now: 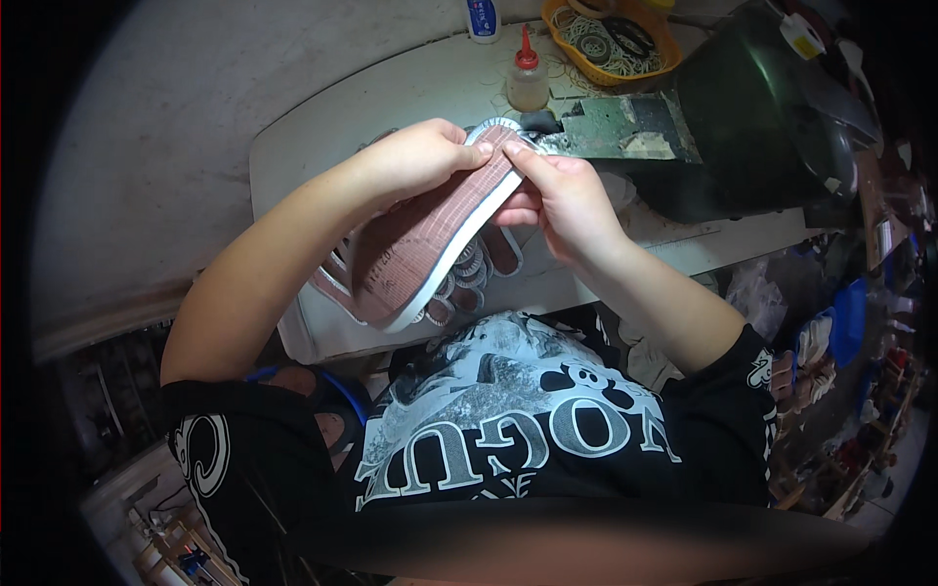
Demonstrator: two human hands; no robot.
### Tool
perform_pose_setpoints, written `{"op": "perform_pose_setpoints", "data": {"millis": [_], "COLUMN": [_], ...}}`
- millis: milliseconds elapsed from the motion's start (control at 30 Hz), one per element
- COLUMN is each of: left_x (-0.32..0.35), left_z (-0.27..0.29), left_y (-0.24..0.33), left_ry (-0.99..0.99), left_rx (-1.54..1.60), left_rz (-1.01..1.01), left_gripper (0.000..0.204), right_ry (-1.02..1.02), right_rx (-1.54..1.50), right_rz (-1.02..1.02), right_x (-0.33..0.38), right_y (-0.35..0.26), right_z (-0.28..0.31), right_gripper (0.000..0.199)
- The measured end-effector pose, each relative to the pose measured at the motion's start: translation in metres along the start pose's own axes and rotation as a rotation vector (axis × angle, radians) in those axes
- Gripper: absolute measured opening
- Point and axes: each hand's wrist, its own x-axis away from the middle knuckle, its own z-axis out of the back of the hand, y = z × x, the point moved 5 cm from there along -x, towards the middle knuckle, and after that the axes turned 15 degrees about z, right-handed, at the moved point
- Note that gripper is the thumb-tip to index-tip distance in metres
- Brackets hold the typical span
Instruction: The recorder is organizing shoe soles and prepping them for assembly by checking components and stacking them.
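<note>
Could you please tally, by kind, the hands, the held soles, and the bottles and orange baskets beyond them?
Hands: 2 (left hand, right hand)
Held sole: 1
Bottles: 2 (red-tipped bottle, blue-and-white bottle)
Orange basket: 1
Total: 6

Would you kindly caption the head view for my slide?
Left hand and right hand pinching a brown, white-edged sole over a pale table.

Reddish-brown sole [430, 232] in bare fingers [535, 165]
</note>
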Motion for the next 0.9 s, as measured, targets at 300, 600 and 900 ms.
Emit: {"op": "perform_pose_setpoints", "data": {"millis": [300,600,900], "left_x": [0.004,-0.019,-0.042], "left_z": [-0.017,0.002,0.026], "left_y": [0.001,-0.001,-0.011], "left_ry": [-0.107,-0.036,0.061], "left_rx": [0.226,0.218,0.406], "left_rz": [0.085,0.01,-0.054], "left_gripper": [0.045,0.053,0.053], "right_ry": [-0.171,-0.14,-0.02], "right_rx": [0.1,0.145,0.035], "right_rz": [-0.124,-0.013,0.065], "right_x": [0.02,0.083,0.028], "right_y": [-0.015,0.001,0.01], "right_z": [0.021,0.032,0.018], "right_gripper": [0.029,0.023,0.022]}}
